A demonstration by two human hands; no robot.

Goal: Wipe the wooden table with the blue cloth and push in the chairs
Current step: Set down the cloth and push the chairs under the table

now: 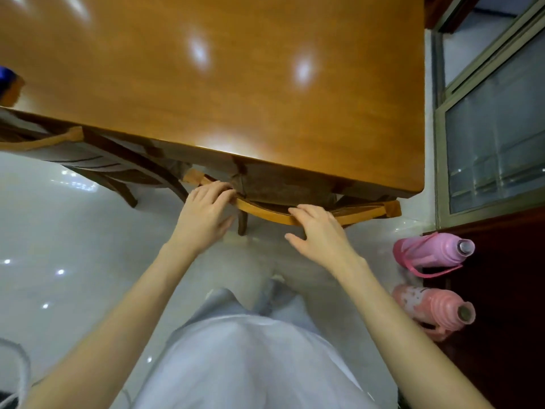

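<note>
In the head view the chair [368, 212] is almost under the wooden table [236, 84]. The left hand [203, 214] and right hand [320, 231] rest on its top rail, fingers nearly straight, not gripping. Pushing the same with both hands should slide it in straight. A blue thing [6, 75], maybe the cloth, sits at the table's left edge.

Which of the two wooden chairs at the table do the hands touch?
The wooden chair with the pale curved back rail, straight ahead: left hand and right hand both rest on that rail. The other chair, further left, is untouched.
</note>
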